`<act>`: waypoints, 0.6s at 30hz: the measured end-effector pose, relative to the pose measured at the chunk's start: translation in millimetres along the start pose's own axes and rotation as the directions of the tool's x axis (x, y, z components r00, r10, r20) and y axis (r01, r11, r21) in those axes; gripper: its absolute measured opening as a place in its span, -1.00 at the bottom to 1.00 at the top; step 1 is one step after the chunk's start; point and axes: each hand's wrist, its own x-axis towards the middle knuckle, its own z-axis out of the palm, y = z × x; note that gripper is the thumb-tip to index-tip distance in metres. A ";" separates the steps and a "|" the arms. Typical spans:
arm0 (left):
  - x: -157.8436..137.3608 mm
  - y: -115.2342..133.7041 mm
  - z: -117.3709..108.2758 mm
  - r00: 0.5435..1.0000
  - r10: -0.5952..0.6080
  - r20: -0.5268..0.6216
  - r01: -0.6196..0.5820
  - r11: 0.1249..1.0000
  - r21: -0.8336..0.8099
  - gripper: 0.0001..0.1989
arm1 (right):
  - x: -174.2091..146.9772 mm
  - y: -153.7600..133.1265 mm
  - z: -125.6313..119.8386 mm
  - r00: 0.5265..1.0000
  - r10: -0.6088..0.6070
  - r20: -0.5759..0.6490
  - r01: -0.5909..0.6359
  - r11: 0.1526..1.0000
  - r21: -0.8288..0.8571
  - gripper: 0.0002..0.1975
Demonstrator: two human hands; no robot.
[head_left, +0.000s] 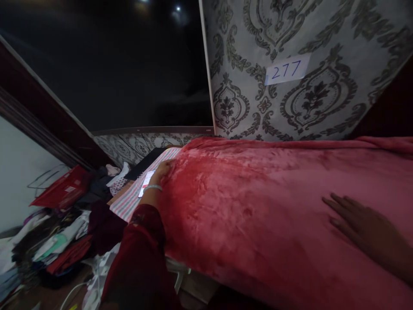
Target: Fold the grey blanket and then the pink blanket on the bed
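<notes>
A plush red blanket (245, 206) is spread over a table-like surface, with darker and lighter patches in its pile. At its far left edge is my left hand (164, 168), fingers bent and closed on the blanket's border; the fingertips are partly hidden. A pale bracelet circles that wrist. Beside the wrist, a phone (146, 184) with a lit screen lies on a striped cloth (125, 206). My right hand (364, 224) rests palm down on the blanket at the right, with its fingers stretched out and nothing held.
A large dark screen (129, 69) stands behind on the left. Patterned wallpaper (264, 105) with a paper label (287, 70) reading 277 covers the back wall. At the left are a red basket (64, 189) and a heap of clothes (61, 245). A white cable (69, 295) lies low at the left.
</notes>
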 end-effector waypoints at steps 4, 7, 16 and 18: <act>-0.7 4.6 1.4 1.000 0.023 -0.018 -0.023 1.000 -0.019 -0.68 | -2.8 3.4 4.0 1.000 0.016 0.026 -0.016 1.000 0.009 -0.30; -1.5 8.0 3.1 1.000 -0.003 -0.029 0.003 1.000 0.007 -0.73 | 2.1 6.0 3.5 0.990 0.101 0.102 -0.105 0.994 0.039 -0.34; -5.6 31.9 -2.4 0.999 0.032 -0.040 -0.029 0.996 0.085 -0.71 | 81.9 -47.6 -26.5 0.974 0.199 0.106 -0.223 0.923 0.313 -0.56; -3.9 35.3 -5.0 0.999 0.050 -0.020 -0.048 0.992 0.118 -0.71 | 100.1 -61.0 -19.9 0.979 0.184 0.092 -0.206 0.902 0.381 -0.63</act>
